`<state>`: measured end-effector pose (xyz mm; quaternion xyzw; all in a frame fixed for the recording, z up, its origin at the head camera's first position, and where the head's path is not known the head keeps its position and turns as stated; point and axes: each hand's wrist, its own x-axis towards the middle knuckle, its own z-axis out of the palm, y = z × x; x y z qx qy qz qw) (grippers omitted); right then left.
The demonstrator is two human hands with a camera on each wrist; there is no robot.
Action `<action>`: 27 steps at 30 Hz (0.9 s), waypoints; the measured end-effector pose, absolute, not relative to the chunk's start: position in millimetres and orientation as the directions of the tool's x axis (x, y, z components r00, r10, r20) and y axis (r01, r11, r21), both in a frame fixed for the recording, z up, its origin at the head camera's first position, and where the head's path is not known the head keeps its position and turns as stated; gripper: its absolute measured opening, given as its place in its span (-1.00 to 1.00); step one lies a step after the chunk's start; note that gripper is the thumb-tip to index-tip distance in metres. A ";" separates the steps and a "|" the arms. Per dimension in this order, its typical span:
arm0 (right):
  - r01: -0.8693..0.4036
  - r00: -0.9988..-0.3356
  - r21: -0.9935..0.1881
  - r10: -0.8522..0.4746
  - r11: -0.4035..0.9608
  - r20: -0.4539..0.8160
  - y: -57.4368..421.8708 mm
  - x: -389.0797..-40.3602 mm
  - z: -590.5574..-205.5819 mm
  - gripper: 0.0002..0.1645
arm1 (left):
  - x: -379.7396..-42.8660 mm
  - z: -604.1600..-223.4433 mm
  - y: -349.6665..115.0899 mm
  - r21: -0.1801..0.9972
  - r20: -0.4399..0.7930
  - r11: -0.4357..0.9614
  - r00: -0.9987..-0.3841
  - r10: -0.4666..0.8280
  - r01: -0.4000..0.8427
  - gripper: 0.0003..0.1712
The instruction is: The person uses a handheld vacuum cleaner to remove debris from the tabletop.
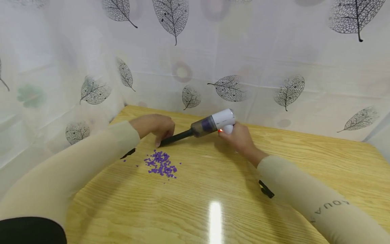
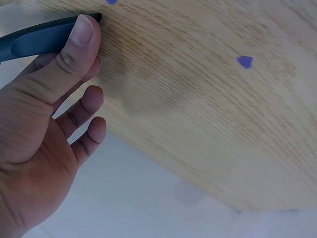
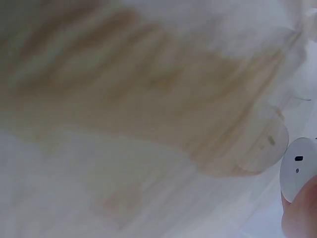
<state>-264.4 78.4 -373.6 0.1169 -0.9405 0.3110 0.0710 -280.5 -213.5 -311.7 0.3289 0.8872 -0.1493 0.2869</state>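
Observation:
A handheld vacuum cleaner (image 1: 220,119), white with a see-through dust cup (image 1: 203,126), is held at a slant over the table. My right hand (image 1: 240,137) grips its white handle, beside a small red light. In the right wrist view the handle's round end (image 3: 299,171) shows at the edge, with part of the hand (image 3: 303,213) below it. With thumb and forefinger, my left hand (image 1: 161,127) pinches the dark nozzle (image 2: 42,37) near its tip; the other fingers are loosely bent. Purple bits (image 1: 160,164) lie scattered just in front of the nozzle tip.
Beneath everything is a wood-grain table (image 1: 189,203) with a bright reflection at the front. A pale curtain (image 1: 243,51) with leaf prints hangs behind and along the left side. One stray purple bit (image 2: 245,61) lies apart, nearer the table's edge.

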 end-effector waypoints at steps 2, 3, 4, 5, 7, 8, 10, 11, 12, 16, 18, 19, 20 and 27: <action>-0.271 -0.961 -0.565 -0.182 0.779 0.210 74.7 -264.2 -373.7 -0.54 | -279.4 -312.1 -217.2 -0.073 -0.605 0.746 -0.624 0.495 0.662 -0.69; -0.274 -0.960 -0.565 -0.184 0.778 0.212 72.8 -264.2 -373.8 -0.54 | -279.0 -312.4 -219.3 -0.072 -0.604 0.749 -0.627 0.493 0.658 -0.69; -0.279 -0.958 -0.565 -0.188 0.777 0.215 70.9 -264.0 -373.8 -0.54 | -278.5 -312.8 -221.8 -0.071 -0.602 0.750 -0.628 0.493 0.657 -0.69; -0.284 -0.957 -0.565 -0.193 0.774 0.217 69.0 -263.8 -373.5 -0.54 | -277.7 -313.0 -224.3 -0.071 -0.599 0.751 -0.629 0.494 0.657 -0.69; -0.290 -0.956 -0.570 -0.201 0.769 0.215 65.2 -263.0 -372.7 -0.54 | -276.3 -313.5 -229.7 -0.067 -0.593 0.752 -0.632 0.499 0.656 -0.69; -0.290 -0.956 -0.572 -0.205 0.767 0.210 63.4 -262.6 -372.3 -0.54 | -275.4 -313.6 -232.5 -0.063 -0.592 0.753 -0.632 0.500 0.655 -0.69; -0.285 -0.958 -0.574 -0.206 0.767 0.200 59.9 -262.2 -371.7 -0.53 | -273.7 -313.8 -238.3 -0.051 -0.586 0.750 -0.628 0.512 0.660 -0.70; -0.282 -0.959 -0.576 -0.205 0.768 0.196 58.1 -262.1 -371.5 -0.54 | -272.7 -313.6 -240.7 -0.042 -0.581 0.751 -0.627 0.518 0.659 -0.70; -0.281 -0.959 -0.577 -0.205 0.767 0.194 56.4 -262.1 -371.5 -0.54 | -271.8 -313.5 -243.1 -0.033 -0.577 0.752 -0.627 0.524 0.659 -0.70; -0.279 -0.960 -0.588 -0.205 0.760 0.191 48.6 -262.7 -373.0 -0.55 | -268.4 -312.6 -250.7 -0.029 -0.573 0.736 -0.615 0.542 0.677 -0.70; -0.283 -0.959 -0.592 -0.208 0.754 0.193 44.2 -262.3 -373.8 -0.55 | -266.6 -312.3 -254.6 -0.033 -0.574 0.717 -0.600 0.557 0.696 -0.70; -0.284 -0.959 -0.593 -0.209 0.754 0.194 41.8 -262.1 -374.1 -0.55 | -265.6 -312.3 -256.8 -0.037 -0.577 0.713 -0.598 0.557 0.700 -0.70; -0.287 -0.958 -0.592 -0.210 0.753 0.196 39.1 -261.8 -374.3 -0.56 | -264.7 -312.1 -259.0 -0.038 -0.579 0.713 -0.597 0.556 0.700 -0.70; -0.302 -0.953 -0.597 -0.233 0.743 0.193 17.8 -256.6 -372.2 -0.61 | -257.4 -313.8 -280.7 -0.017 -0.559 0.721 -0.605 0.568 0.693 -0.70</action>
